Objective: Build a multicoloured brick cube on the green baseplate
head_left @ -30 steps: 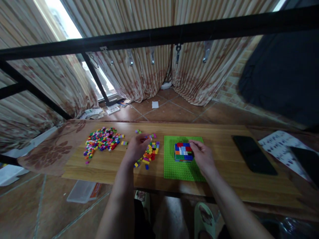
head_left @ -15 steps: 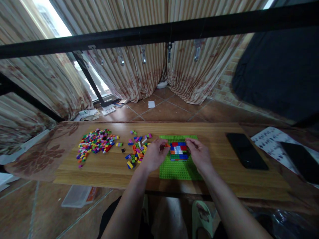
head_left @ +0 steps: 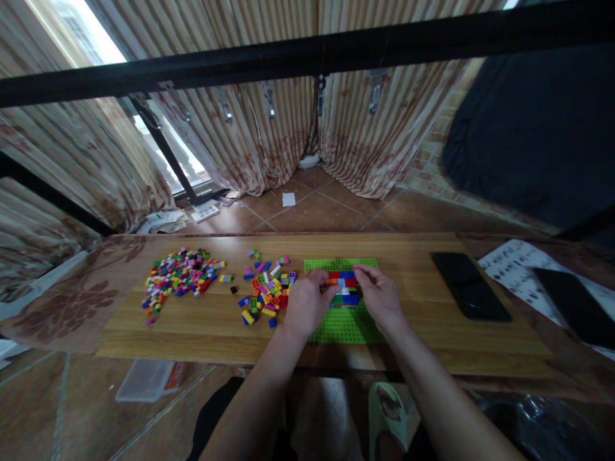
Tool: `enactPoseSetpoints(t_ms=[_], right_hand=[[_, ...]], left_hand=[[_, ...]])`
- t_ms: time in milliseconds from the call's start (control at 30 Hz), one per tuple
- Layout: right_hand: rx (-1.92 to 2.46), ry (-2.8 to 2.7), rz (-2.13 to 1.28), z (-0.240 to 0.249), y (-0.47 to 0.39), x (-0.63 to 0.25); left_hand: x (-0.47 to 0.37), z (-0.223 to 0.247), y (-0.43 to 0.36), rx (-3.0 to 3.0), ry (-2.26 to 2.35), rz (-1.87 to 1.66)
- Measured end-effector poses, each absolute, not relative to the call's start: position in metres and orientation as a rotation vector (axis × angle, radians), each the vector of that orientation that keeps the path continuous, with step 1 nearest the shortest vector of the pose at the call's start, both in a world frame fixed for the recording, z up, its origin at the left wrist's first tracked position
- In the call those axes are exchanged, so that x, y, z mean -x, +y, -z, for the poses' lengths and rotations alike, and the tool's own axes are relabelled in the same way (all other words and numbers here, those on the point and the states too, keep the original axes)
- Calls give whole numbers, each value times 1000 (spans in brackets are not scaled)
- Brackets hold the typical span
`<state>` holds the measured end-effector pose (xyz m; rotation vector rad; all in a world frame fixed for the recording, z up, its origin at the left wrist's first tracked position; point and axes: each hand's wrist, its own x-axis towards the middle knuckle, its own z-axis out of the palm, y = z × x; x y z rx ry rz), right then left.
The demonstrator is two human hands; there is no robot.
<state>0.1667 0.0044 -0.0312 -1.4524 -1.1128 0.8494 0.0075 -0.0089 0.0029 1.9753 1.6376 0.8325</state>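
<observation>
A low block of bricks (head_left: pixel 348 298) in red, blue, white and green stands on a green baseplate (head_left: pixel 336 331). My left hand (head_left: pixel 307 304) is closed, thumb and fingers pinching an orange brick (head_left: pixel 331 282) at the block's upper left; whether that brick is pressed down onto the block I cannot tell. At the opposite side, my right hand (head_left: pixel 382 298) bends its thumb and fingertips against the block's right edge, steadying contact there. Part of the block is hidden behind both hands.
Loose bricks (head_left: pixel 263 294) lie left of the baseplate, with a larger multicoloured brick pile (head_left: pixel 180 272) farther left. A black phone (head_left: pixel 469 286) rests on the wooden board (head_left: pixel 423 333); beyond it are a printed sheet (head_left: pixel 512 262) and another dark device (head_left: pixel 574 307).
My left hand has moved right with the orange brick, over the block's upper left part. My right hand stays at the right edge. The whole view has shifted slightly.
</observation>
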Motion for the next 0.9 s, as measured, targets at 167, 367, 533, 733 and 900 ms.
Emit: enactPoseSetpoints(t_ms=[167, 367, 533, 733, 900], right_hand=[[1461, -1135, -822, 30, 4, -166], [1431, -1116, -860, 26, 2, -164], [1434, -1154, -861, 25, 1, -161], [1471, -1260, -857, 33, 0, -161], [1518, -1330, -801, 31, -2, -157]], left_hand=[[-10, 0, -8, -1911, 1690, -836], [-9, 1, -9, -1836, 1663, -860], [2, -6, -4, -1722, 1577, -908], [5, 6, 5, -1487, 1506, -889], [-3, 16, 5, -1576, 1476, -914]])
